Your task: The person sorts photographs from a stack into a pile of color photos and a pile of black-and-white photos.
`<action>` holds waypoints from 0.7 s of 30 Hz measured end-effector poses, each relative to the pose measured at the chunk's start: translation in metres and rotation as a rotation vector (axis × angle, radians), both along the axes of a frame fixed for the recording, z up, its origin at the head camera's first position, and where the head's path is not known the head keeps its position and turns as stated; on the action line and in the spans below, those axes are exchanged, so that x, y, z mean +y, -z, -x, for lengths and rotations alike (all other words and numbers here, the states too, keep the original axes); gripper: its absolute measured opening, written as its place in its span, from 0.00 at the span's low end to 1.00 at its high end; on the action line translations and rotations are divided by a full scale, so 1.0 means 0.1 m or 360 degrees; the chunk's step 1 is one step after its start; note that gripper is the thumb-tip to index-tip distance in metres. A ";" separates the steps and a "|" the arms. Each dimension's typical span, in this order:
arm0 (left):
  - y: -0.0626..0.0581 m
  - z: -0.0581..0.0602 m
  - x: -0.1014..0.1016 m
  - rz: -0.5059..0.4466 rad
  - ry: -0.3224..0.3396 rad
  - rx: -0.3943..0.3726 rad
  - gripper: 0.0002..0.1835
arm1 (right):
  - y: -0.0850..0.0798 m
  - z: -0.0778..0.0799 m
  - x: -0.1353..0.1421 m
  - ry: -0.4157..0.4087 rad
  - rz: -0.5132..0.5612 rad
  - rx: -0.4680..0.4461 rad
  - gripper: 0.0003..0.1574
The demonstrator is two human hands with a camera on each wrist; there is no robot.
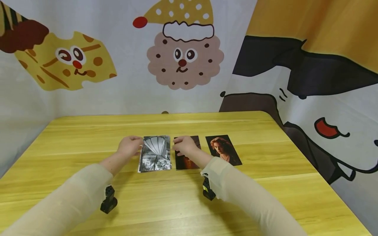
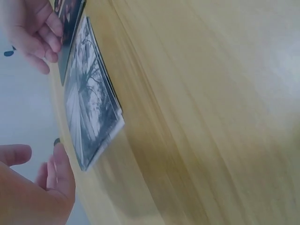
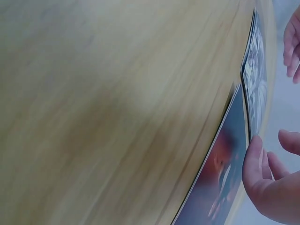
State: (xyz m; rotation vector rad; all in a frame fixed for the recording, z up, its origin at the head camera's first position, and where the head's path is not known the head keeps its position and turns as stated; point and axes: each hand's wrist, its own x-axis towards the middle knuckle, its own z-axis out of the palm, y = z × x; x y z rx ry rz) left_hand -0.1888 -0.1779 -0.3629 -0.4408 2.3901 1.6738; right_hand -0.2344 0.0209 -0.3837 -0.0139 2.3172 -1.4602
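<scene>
A small stack of photo prints (image 1: 155,159), topped by a black-and-white picture, lies at the left of a row of three on the table. Beside its left edge is my left hand (image 1: 130,146), thumb and fingers loosely bent; a gap to the stack shows in the left wrist view. My right hand (image 1: 185,146) hovers over the dark middle photo (image 1: 186,163), hiding part of it. Its fingertips (image 3: 253,146) are close to the stack's right edge; whether they touch it I cannot tell. To the right lies a photo of a long-haired person (image 1: 225,151).
The wooden table (image 1: 141,206) extends around the photos on all sides. Behind it hangs a curtain (image 1: 124,98) with cartoon figures, which also runs along the right side. A small black device is strapped at each wrist.
</scene>
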 end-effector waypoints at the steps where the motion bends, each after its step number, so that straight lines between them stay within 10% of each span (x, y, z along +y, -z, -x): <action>1: 0.00 0.01 0.02 -0.0013 -0.0002 0.0007 0.26 | 0.00 0.01 0.02 0.0012 -0.0016 0.0000 0.22; 21: 0.16 0.18 0.68 -0.0234 0.0240 -0.0071 0.24 | -0.04 0.14 0.59 0.0319 -0.0190 0.0015 0.24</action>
